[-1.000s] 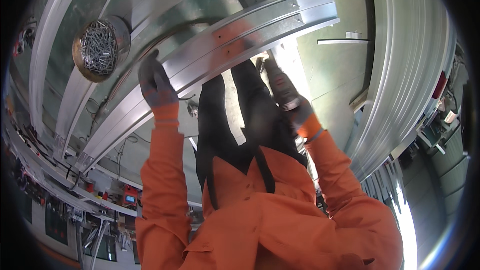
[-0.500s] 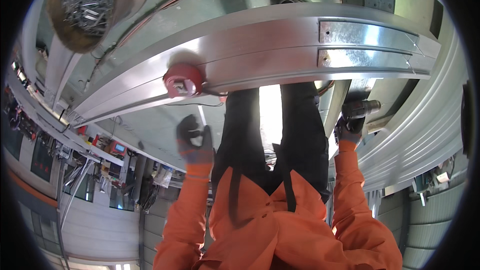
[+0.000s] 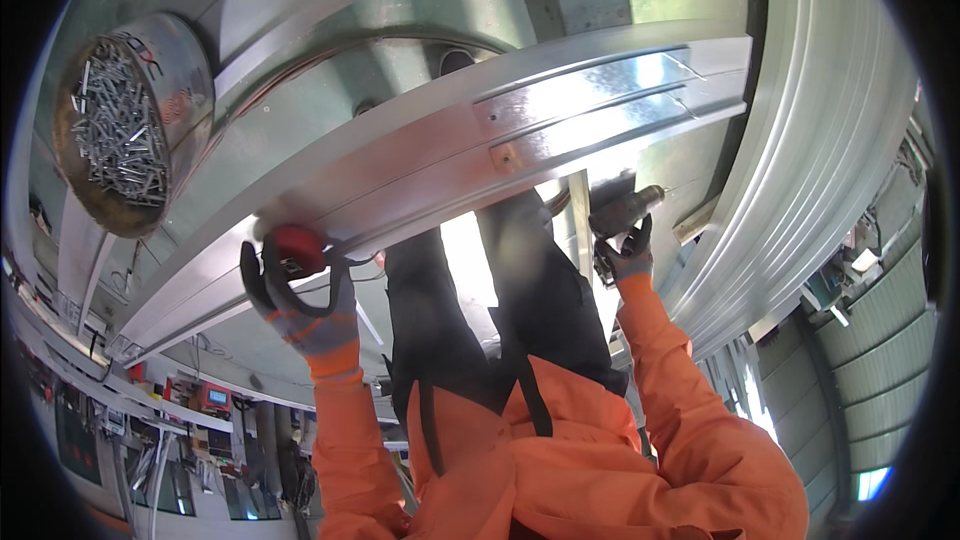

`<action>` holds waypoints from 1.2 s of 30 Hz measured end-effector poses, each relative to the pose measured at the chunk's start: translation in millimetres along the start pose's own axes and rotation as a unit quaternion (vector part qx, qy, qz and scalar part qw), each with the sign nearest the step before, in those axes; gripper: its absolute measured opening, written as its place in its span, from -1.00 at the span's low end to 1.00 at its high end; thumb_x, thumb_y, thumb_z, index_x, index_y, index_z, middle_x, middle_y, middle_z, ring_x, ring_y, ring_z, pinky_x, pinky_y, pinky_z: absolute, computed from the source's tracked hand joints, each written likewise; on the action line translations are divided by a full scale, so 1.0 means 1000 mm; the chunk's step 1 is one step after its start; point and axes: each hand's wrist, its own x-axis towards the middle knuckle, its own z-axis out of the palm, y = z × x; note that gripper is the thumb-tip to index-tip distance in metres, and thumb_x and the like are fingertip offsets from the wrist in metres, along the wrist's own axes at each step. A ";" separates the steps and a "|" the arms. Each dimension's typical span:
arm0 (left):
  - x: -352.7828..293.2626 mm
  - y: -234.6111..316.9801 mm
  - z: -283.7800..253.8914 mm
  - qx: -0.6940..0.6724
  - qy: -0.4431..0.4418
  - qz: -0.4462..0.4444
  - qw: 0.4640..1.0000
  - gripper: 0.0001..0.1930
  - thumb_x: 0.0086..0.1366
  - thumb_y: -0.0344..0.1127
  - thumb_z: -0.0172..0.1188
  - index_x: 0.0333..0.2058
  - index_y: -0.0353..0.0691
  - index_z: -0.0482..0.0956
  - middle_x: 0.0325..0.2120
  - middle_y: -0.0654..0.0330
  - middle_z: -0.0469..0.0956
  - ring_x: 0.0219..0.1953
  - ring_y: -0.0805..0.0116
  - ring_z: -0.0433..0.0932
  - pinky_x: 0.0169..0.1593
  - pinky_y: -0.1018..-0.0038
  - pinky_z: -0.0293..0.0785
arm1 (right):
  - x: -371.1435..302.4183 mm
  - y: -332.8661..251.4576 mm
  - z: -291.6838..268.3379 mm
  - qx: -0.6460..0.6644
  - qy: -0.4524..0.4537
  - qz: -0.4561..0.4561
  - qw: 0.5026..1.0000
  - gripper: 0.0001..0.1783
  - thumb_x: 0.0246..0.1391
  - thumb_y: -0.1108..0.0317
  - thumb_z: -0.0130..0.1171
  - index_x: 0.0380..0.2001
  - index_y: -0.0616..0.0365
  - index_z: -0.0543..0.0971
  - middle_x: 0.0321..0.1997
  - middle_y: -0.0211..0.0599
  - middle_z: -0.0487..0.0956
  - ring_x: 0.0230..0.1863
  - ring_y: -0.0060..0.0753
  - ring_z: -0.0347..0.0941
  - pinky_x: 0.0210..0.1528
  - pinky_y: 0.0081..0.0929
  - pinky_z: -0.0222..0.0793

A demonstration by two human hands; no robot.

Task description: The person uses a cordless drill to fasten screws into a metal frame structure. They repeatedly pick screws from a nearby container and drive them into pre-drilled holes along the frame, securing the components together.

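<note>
My left hand [image 3: 305,315], in a grey glove with dark fingers, is at the red tape measure [image 3: 297,248] on the long silvery metal profile [image 3: 400,165]. Its fingers and thumb are spread on either side of the tape measure; whether they touch it I cannot tell. On the right, my right hand [image 3: 630,258] grips a dark cordless drill [image 3: 628,208], its nose toward the upper right; the drill's lower part is partly hidden. Two shiny flat metal plates [image 3: 575,90] lie along the profile's right half, with thin pins near their right ends.
An open round tin [image 3: 185,90] full of screws stands at the far left. Another metal profile [image 3: 330,0] crosses behind. Stacked long profiles [image 3: 800,140] curve along the right. A cable [image 3: 270,90] runs beyond the profile.
My left hand has moved forward and left to the tape measure, its fingers spreading around it. The view has shifted, bringing the tin lower. My right hand still holds the drill.
</note>
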 end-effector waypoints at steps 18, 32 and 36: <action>0.028 -0.028 -0.057 0.042 -0.052 0.010 0.998 -0.36 0.09 -0.26 0.48 0.18 -0.17 0.53 0.25 -0.09 0.35 0.28 -0.16 0.35 0.29 0.05 0.38 | 0.023 0.076 0.008 -0.021 -0.088 0.051 0.995 0.46 -0.29 0.00 0.61 0.56 0.14 -0.10 0.33 -0.05 0.53 0.31 -0.11 0.50 0.32 -0.30 0.41; -0.050 -0.033 -0.105 -0.070 -0.123 0.035 0.989 -0.74 0.30 -0.36 0.30 -0.54 -0.30 0.48 -0.53 0.07 0.46 -0.41 0.02 0.44 -0.29 0.14 0.33 | -0.024 0.026 -0.008 -0.203 -0.080 -0.003 0.976 -0.21 0.08 0.04 0.32 0.38 -0.09 0.36 0.36 -0.19 0.50 0.36 -0.17 0.42 0.39 -0.17 0.34; -0.067 -0.048 -0.134 -0.068 -0.196 0.006 0.978 -0.79 0.37 -0.28 0.26 -0.40 -0.30 0.57 -0.48 0.07 0.53 -0.42 0.09 0.48 -0.26 0.22 0.42 | -0.061 -0.005 -0.026 -0.161 -0.103 0.090 0.977 -0.19 0.21 0.03 0.21 0.49 -0.30 0.20 0.46 -0.15 0.37 0.45 0.08 0.30 0.43 -0.03 0.30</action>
